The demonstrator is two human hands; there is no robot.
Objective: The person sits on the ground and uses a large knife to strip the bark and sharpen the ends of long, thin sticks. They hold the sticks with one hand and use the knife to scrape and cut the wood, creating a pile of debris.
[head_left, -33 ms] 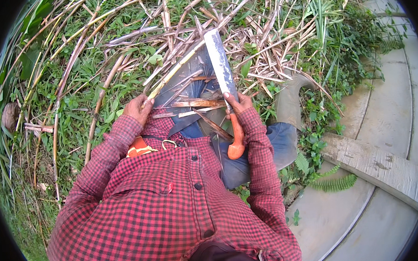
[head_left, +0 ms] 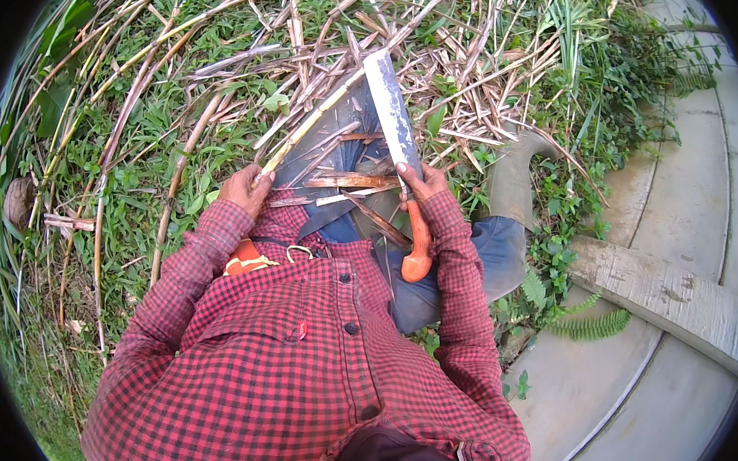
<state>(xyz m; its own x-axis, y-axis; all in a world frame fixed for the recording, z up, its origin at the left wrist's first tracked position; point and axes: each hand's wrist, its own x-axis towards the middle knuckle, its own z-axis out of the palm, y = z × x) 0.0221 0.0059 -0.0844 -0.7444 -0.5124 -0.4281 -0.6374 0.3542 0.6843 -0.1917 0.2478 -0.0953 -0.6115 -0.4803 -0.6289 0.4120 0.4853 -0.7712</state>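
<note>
My left hand (head_left: 246, 191) is closed around the lower end of a long yellowish stalk (head_left: 308, 124), which slants up and away to the right. In my right hand (head_left: 421, 182) is a machete (head_left: 391, 111), gripped where the worn, paint-flaked blade meets its orange wooden handle. The blade points away from me and crosses near the stalk's far part; the handle hangs below my fingers toward my body. Split strips of stalk (head_left: 353, 181) lie over my lap and legs, between the two hands.
Chopped stalk pieces (head_left: 479, 97) are heaped on the grass ahead. Long uncut stalks (head_left: 181, 170) lie to the left, near a brown husk-like lump (head_left: 19, 203). On the right are grey curved panels (head_left: 679, 186), a pale wooden plank (head_left: 656, 293) and a fern (head_left: 590, 324).
</note>
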